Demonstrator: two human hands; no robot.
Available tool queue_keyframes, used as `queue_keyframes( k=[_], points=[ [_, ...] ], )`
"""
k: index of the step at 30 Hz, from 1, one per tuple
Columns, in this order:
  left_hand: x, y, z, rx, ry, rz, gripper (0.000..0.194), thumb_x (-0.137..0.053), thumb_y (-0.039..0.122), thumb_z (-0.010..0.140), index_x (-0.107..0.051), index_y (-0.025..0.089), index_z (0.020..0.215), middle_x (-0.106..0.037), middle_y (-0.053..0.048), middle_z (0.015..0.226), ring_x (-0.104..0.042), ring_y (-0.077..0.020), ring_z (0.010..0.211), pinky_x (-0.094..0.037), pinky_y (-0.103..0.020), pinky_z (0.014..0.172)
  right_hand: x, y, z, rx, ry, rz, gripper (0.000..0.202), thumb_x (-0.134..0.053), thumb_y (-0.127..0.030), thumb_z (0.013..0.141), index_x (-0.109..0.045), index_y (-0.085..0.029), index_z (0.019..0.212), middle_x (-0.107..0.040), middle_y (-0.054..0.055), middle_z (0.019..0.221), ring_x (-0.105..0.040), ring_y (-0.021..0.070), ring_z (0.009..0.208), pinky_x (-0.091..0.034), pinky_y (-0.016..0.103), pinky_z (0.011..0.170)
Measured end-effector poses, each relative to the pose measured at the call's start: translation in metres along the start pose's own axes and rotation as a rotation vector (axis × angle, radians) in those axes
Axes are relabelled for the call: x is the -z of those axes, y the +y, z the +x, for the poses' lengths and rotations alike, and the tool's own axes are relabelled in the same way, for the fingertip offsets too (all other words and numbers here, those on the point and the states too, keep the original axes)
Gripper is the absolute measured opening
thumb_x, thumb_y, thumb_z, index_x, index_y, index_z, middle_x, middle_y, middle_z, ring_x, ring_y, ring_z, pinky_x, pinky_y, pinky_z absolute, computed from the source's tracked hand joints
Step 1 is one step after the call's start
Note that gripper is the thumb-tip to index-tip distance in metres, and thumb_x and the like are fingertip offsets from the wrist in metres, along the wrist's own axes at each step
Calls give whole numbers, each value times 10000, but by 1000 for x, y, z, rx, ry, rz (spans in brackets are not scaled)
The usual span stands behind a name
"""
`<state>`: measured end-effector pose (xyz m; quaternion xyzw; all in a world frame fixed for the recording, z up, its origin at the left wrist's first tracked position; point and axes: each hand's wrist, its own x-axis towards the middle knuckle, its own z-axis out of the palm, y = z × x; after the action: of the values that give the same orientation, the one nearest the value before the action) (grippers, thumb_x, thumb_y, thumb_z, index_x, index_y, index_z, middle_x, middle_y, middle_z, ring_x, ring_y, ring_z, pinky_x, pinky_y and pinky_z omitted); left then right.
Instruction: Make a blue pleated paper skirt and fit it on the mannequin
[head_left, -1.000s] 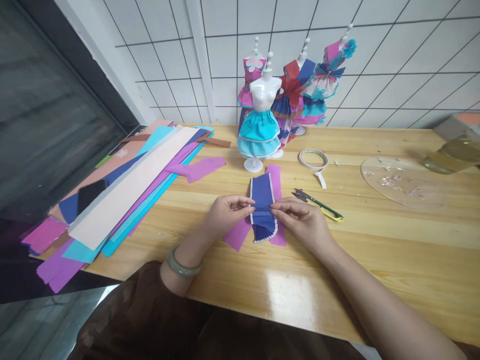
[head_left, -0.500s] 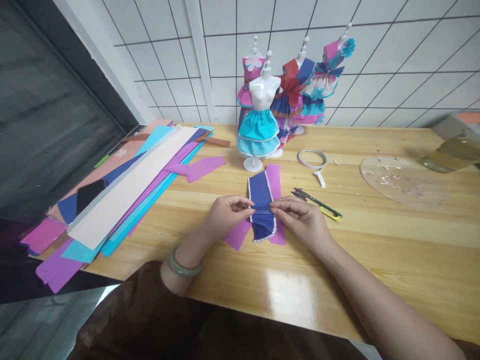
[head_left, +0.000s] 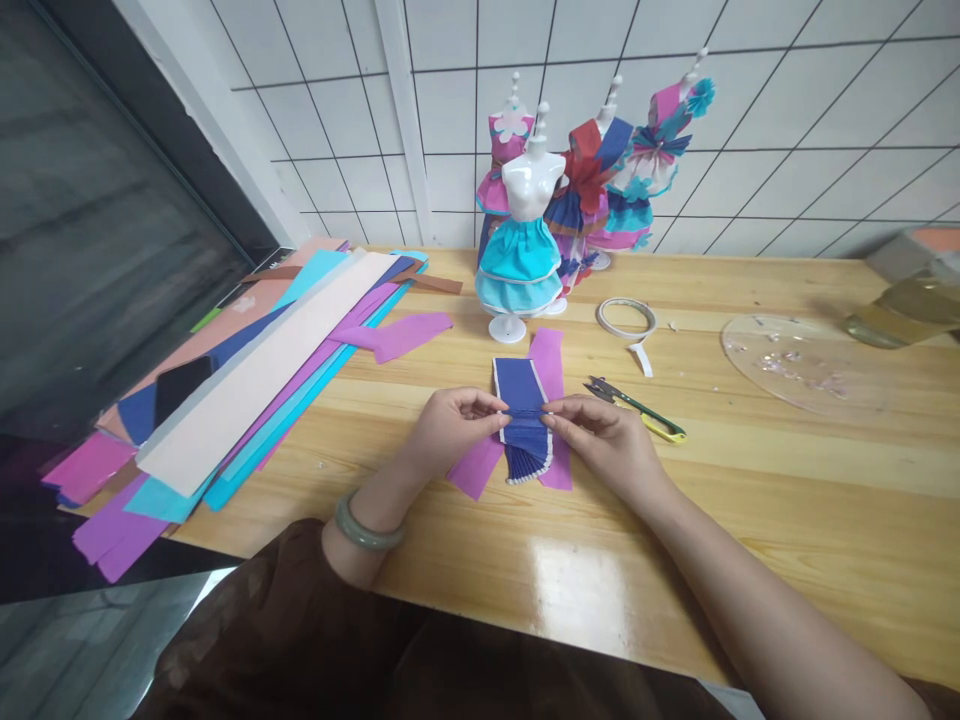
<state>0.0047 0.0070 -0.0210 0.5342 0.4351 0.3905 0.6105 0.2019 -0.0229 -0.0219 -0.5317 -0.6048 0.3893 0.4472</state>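
A dark blue strip (head_left: 519, 383) with white edges lies lengthwise between my hands, its near end pleated into a small fan. My left hand (head_left: 459, 428) pinches the strip's left edge between thumb and fingers. On the opposite edge, my right hand (head_left: 600, 430) pinches it at the same height. Purple pieces (head_left: 550, 360) lie under and beside the blue strip. Just right of my right hand are thread snips (head_left: 637, 405) with a yellow and dark green handle.
Coloured strips (head_left: 277, 370) and a phone (head_left: 182, 388) lie at left. Behind stand a mannequin in a turquoise skirt (head_left: 519, 262) and several dressed ones. A tape roll (head_left: 626, 317), a clear plate (head_left: 795, 360) and a glass container (head_left: 904, 308) are at right.
The far end of the blue strip has shifted slightly left and toward me, and lies straighter. Both hands keep their pinch in nearly the same place.
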Motion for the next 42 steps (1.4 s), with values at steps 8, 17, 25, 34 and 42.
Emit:
queue_keyframes(
  k=[8,17,25,34,42],
  points=[
    [1,3,0,70,1,-98,279,-784,262,567,-668,112,771,-700,-36,714,-628,-118,631,-519,-267,664,0,-9,1,-136,26,125,239,-731,-374,656,-717,-173,785,-731,62,781,-666,183,682,-553,334,662],
    [1,6,-1,108,5,-130,256,-785,245,570,-686,108,763,-706,-39,688,-631,-113,619,-519,-252,655,1,-9,1,-144,63,113,186,-743,-324,644,-722,-183,763,-732,55,806,-664,174,724,-545,325,698],
    [0,5,-1,46,5,-77,243,-766,262,597,-678,118,772,-705,-34,710,-633,-118,629,-525,-260,655,1,-12,0,-91,56,141,168,-736,-311,657,-725,-188,772,-729,55,794,-657,171,693,-547,318,654],
    [0,3,0,-33,17,-34,290,-754,263,606,-678,123,849,-687,-33,750,-619,-106,654,-524,-248,659,0,-12,0,-69,61,130,219,-728,-338,666,-728,-199,835,-718,40,758,-643,165,668,-538,311,626],
    [-2,0,-2,-45,38,37,304,-728,267,646,-694,135,919,-692,-45,795,-629,-115,694,-529,-247,686,0,-7,0,69,84,-58,195,-677,-300,733,-731,-204,894,-722,61,861,-653,194,790,-532,344,711]
  ],
)
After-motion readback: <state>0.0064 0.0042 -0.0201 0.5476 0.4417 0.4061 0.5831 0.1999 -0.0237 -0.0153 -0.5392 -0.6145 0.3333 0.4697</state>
